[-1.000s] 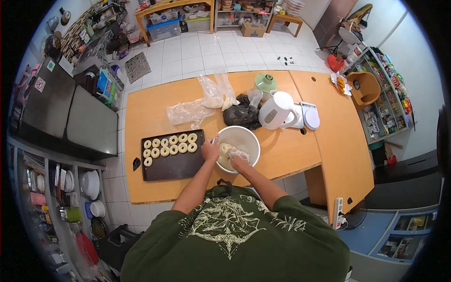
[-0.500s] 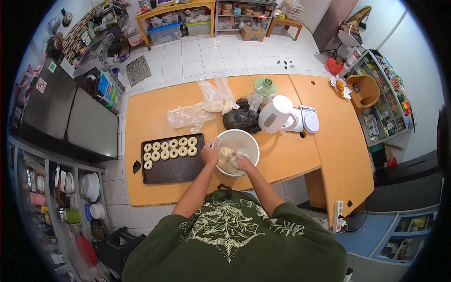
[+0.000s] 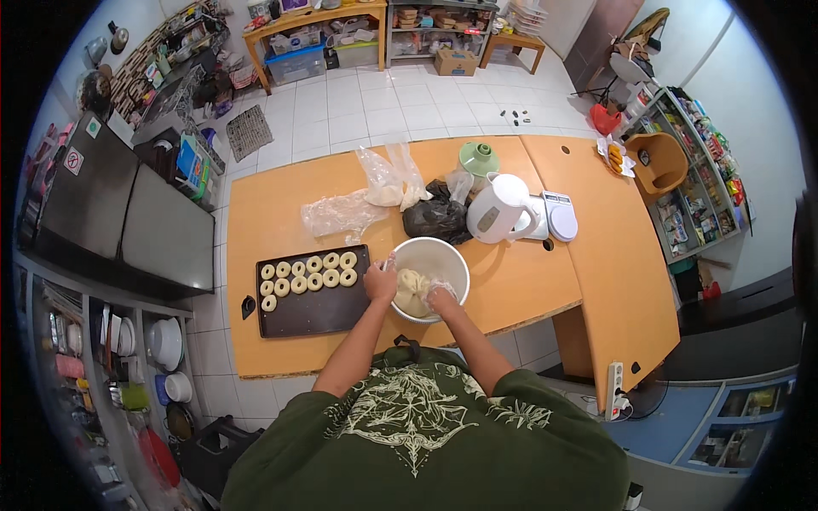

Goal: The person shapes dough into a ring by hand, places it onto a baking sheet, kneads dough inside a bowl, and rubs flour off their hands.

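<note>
A white bowl (image 3: 461,266) stands at the table's front edge, with pale, sticky dough (image 3: 412,284) in it. My left hand (image 3: 380,282) is closed round the bowl's left rim, thumb on the upper side. Inside the bowl, my right hand (image 3: 441,299) is coated with flour and closed against the dough's right side; its fingertips are partly hidden. To the left lies a dark baking tray (image 3: 328,317) with several raw dough rings (image 3: 314,280) in rows on its far half.
Behind the bowl are a black plastic bag (image 3: 436,217), clear bags of flour (image 3: 383,186) and a floury plastic sheet (image 3: 339,213). A white electric kettle (image 3: 498,209), a green-lidded container (image 3: 479,159) and a kitchen scale (image 3: 561,217) stand at back right.
My right hand has drawn slightly toward the bowl's near right side, its fingers more curled. The dough looks bunched up more in the middle. My left hand stays on the rim.
</note>
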`<state>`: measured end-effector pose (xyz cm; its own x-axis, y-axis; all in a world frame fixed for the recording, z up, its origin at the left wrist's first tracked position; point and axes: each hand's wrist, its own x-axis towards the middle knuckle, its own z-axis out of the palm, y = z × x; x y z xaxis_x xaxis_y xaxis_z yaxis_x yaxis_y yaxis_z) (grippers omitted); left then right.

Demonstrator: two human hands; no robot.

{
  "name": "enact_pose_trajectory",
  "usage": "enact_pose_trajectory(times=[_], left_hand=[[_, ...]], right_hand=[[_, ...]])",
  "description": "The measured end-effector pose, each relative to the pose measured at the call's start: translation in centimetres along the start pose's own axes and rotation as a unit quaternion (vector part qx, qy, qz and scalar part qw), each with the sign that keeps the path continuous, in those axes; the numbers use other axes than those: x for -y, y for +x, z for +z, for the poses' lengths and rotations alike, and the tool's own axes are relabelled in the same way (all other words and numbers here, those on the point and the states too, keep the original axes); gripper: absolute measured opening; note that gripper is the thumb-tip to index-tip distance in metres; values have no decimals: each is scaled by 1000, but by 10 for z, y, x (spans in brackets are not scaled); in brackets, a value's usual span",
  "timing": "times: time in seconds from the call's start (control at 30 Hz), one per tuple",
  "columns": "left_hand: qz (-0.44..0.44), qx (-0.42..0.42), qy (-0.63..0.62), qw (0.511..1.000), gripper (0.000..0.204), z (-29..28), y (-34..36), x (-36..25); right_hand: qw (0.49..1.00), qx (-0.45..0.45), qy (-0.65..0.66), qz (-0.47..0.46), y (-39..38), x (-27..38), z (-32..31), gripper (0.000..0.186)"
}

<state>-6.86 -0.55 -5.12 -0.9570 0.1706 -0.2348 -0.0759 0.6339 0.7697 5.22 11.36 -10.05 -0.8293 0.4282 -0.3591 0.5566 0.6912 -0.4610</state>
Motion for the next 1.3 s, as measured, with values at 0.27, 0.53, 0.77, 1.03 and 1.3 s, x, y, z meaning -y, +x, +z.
enact_pose_trajectory(times=[0.27,0.53,0.77,1.03,1.3], left_hand=[[-2,2,8,1000,52,3,4,6],[32,9,-12,999,50,6,0,-6],[13,-4,2,1000,49,1,0,0],[1,-3,-1,1000,49,2,1,3],[4,-6,17,1000,50,2,-2,-3]], right_hand=[[997,43,-60,-20,-17,23,-28,28],[999,39,15,34,21,-36,34,31],[1000,4,-10,-5,10,-16,16,30],[998,46,17,37,-10,4,-7,32],[995,81,32,49,-13,3,-13,36]])
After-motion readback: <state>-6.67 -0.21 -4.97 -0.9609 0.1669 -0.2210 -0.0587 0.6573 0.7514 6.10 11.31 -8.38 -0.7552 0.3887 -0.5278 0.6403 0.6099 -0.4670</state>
